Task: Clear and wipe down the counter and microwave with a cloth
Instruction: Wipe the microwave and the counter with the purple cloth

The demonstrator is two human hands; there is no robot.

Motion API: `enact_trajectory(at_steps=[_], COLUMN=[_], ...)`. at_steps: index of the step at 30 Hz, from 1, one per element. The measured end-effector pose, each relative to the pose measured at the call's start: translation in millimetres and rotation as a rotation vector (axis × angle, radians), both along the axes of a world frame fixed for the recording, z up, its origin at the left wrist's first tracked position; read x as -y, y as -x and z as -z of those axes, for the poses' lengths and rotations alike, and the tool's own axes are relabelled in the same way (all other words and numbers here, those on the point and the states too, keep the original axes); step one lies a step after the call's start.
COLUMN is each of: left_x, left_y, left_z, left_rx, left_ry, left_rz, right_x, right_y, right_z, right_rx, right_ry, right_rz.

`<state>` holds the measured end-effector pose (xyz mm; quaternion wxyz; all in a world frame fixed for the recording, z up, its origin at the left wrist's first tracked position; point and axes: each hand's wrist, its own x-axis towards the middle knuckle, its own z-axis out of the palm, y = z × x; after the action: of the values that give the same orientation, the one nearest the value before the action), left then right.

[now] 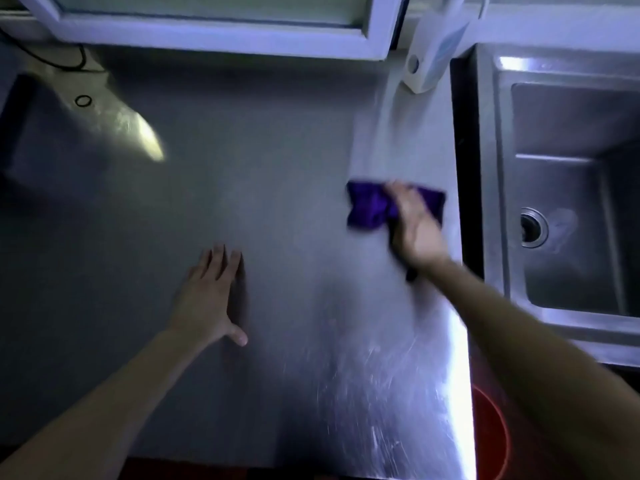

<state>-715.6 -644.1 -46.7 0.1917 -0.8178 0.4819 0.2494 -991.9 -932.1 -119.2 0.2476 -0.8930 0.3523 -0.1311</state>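
A steel counter (284, 161) fills most of the view. My right hand (415, 226) presses a purple cloth (367, 209) flat against the counter near its right edge, fingers spread over the cloth. My left hand (211, 296) lies palm down on the bare counter at the centre, fingers together and thumb out, holding nothing. The frame is motion-blurred around the right hand. No microwave shows in the view.
A steel sink (568, 188) with a drain sits to the right, past a dark gap. A white device (433, 53) hangs at the back right. A window frame (214, 32) runs along the back. A black cable and small ring (83, 100) lie back left. A red bucket (491, 438) stands below.
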Motion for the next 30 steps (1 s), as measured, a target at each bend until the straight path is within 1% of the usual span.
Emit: enact_trajectory(at_steps=[1,2,3,5,6,8,10,11,12,13,14,15,18,20,21,22,23,25,27,28,29,30], left_x=[0.2,0.4,-0.5,-1.3,-2.3,-3.2,-4.5,-4.2,-3.3,-2.9,-2.6,-2.6,-2.9,-4.4,-5.0,-5.3,-5.2,-4.9,-3.3,-2.0,0.0,2.6], left_y=[0.1,0.8,0.6,0.7,-0.4,-1.3,-1.5,-2.0,-1.9,-1.6,-1.3,-1.2,-1.2,-3.5,-5.4,-7.0,-7.9,-8.7,-5.4,-2.8,0.1,3.4], left_z=[1.1,0.7,1.0,0.8,1.7,2.0,2.2,1.8,0.9,0.5,0.7,1.3,4.0,7.1,9.2,10.7,11.4,9.9,6.4,4.3,1.8,-0.9], left_rx=[0.001,-0.002,0.002,0.005,0.004,0.003,-0.021,-0.029,-0.036,-0.043,-0.045,-0.037,-0.015,0.000,0.000,-0.009,-0.016,-0.017,-0.023,-0.011,0.011,0.030], left_ry=[-0.001,0.009,0.020,0.036,0.038,0.032,0.017,0.015,0.013,0.010,0.009,0.013,0.042,0.060,0.059,0.050,0.037,0.013,0.013,0.010,0.000,-0.017], left_rz=[0.011,0.011,0.005,0.006,0.008,0.003,-0.009,-0.013,-0.011,-0.009,-0.009,-0.009,0.002,0.002,0.002,0.004,-0.001,-0.012,-0.006,-0.005,-0.004,0.000], right_x=[32.0,55.0,65.7,45.5,14.6,-76.3,-150.5,-166.1,-162.0,-142.2,-112.1,-73.1,39.0,62.6,50.0,21.9,-19.4,-122.0,-198.9,-214.8,-215.4,-202.9], right_y=[-13.2,-31.5,-53.2,-90.2,-102.0,-108.0,-95.3,-83.5,-69.4,-55.3,-42.8,-33.4,-29.9,-53.1,-69.5,-82.2,-91.3,-94.0,-71.3,-50.7,-25.8,-0.7], right_z=[-3.1,-6.7,-8.7,-5.2,0.3,5.6,2.5,-0.6,-0.7,1.1,1.1,1.2,-4.7,-1.1,1.2,4.1,5.1,4.9,-2.8,-5.0,-5.3,-6.1], right_rx=[-0.023,-0.045,-0.056,-0.028,0.006,0.045,0.010,-0.021,-0.037,-0.035,-0.026,-0.014,-0.039,-0.064,-0.045,0.000,0.042,0.080,0.019,-0.014,-0.030,-0.018], right_ry=[0.008,0.019,0.034,0.067,0.086,0.084,0.044,0.031,0.018,0.020,0.025,0.033,0.040,0.031,0.032,0.044,0.054,0.036,-0.008,-0.032,-0.052,-0.050], right_rz=[0.120,0.194,0.221,0.197,0.137,-0.067,-0.302,-0.405,-0.463,-0.473,-0.410,-0.286,0.176,0.336,0.349,0.328,0.259,0.008,-0.260,-0.333,-0.353,-0.324])
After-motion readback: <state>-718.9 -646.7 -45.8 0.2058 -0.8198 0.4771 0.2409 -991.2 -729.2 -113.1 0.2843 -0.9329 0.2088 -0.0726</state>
